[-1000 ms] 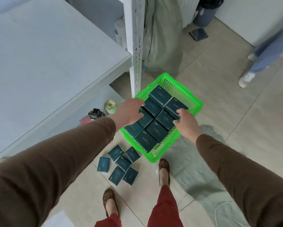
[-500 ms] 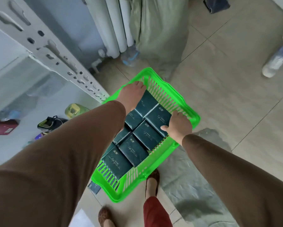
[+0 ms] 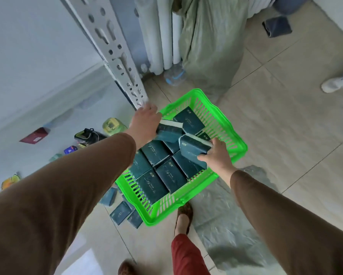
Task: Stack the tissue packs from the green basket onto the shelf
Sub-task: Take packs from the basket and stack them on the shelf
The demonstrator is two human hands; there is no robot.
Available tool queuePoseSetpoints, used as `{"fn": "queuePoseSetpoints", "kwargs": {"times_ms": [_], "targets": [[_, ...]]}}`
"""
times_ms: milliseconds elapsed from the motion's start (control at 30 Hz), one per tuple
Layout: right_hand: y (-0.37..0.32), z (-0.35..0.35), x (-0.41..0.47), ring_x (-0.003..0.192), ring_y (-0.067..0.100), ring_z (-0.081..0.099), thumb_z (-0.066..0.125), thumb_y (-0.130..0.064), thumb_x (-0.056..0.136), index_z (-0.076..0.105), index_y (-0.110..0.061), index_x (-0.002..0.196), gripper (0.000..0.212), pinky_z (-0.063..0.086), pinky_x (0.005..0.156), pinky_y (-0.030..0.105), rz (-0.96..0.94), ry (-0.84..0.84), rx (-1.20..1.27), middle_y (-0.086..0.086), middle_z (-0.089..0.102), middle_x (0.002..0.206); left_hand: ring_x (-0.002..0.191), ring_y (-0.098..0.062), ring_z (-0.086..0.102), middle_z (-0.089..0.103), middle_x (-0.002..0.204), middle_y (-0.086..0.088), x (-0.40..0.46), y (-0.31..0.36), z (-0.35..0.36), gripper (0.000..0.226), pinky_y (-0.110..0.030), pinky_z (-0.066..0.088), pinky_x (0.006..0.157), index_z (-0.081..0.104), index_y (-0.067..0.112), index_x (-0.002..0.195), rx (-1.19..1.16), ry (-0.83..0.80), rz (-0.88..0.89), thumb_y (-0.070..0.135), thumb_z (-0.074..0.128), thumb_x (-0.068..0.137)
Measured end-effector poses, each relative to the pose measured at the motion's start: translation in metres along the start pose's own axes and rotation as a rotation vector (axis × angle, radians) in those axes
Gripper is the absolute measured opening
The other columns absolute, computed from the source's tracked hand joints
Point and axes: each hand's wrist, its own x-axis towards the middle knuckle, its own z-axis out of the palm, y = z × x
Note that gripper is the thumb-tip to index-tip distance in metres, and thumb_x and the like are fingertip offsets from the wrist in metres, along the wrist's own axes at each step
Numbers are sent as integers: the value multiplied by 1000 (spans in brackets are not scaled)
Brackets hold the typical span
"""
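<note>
A bright green basket [image 3: 229,129] sits on the tiled floor, filled with several dark teal tissue packs [image 3: 162,176]. My left hand [image 3: 144,124] grips one pack [image 3: 169,131], lifted and tilted above the basket's left side. My right hand [image 3: 217,157] holds another pack [image 3: 192,148], raised at an angle over the basket's right side. The white shelf [image 3: 37,62] and its perforated upright post [image 3: 115,54] stand to the left, just beyond my left hand.
Several more tissue packs [image 3: 121,212] lie on the floor by the basket's near left corner. Bottles, a red box [image 3: 34,135] and small items sit under the shelf. A green sack [image 3: 208,46] leans behind the basket. Another person's shoe [image 3: 333,85] is at right.
Both hands went from resting on packs in the basket to gripping one each and lifting them up tilted. The view has pulled back slightly.
</note>
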Motion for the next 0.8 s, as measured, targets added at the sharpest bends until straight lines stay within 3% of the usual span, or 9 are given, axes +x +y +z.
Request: {"fn": "queuePoseSetpoints", "kwargs": {"times_ms": [67,167,267,333,400,467,567,667,800], "targets": [[-28,3,-27,87,25,60,83,-18,71,47,-17,102,49,44,74,34,-73,-42,192,6,61,105,118,-34,47,48,124,-12,-48,-28,-18,55,-43,47,82,52,19,123,-216,-4,-127,34,74,74],[-77,15,-77,95,22,66,84,-31,71,49,-24,111,53,50,87,39,-207,-61,287,5,67,106,102,-34,57,50,111,-7,-134,-74,-46,53,-40,46,76,54,19,118,-490,27,-290,37,77,73],[-134,32,-137,93,13,63,83,-34,77,50,-26,116,52,50,86,37,-335,-83,331,-11,63,99,98,-30,57,56,107,-6,-232,-119,-72,50,-36,45,79,59,15,113,-631,115,-384,36,80,72],[-170,50,-183,82,12,57,82,-30,76,50,-22,113,50,50,85,45,-406,-124,358,-18,54,83,96,-27,56,60,105,-4,-304,-149,-89,48,-35,44,79,59,15,112,-691,188,-447,32,81,72],[-207,70,-229,80,18,58,82,-24,73,49,-16,100,43,51,83,52,-482,-146,362,-14,49,78,91,-25,54,60,100,-2,-377,-182,-105,49,-34,42,74,57,15,111,-713,253,-516,30,82,72],[-250,95,-278,94,22,63,81,-15,75,46,-21,86,38,52,80,41,-544,-155,350,-5,57,89,89,-25,55,61,98,-1,-450,-220,-114,46,-34,44,74,57,17,110,-719,305,-575,28,82,73],[-311,133,-332,90,14,63,78,-3,78,53,-27,88,36,49,75,25,-628,-193,394,-5,61,94,91,-25,57,63,103,-2,-544,-275,-123,43,-37,48,80,59,20,112,-726,365,-644,23,80,75],[-367,172,-373,93,13,67,78,-7,80,60,-23,110,39,52,77,23,-693,-266,394,-3,67,108,94,-25,56,62,112,-3,-619,-325,-127,47,-37,47,84,61,17,118,-691,423,-703,22,81,75],[-436,228,-404,96,18,68,77,-8,81,58,-24,116,43,53,80,27,-742,-352,398,4,69,112,93,-27,59,62,116,-4,-692,-387,-120,51,-41,51,86,62,16,120,-715,490,-806,21,83,74]]}}
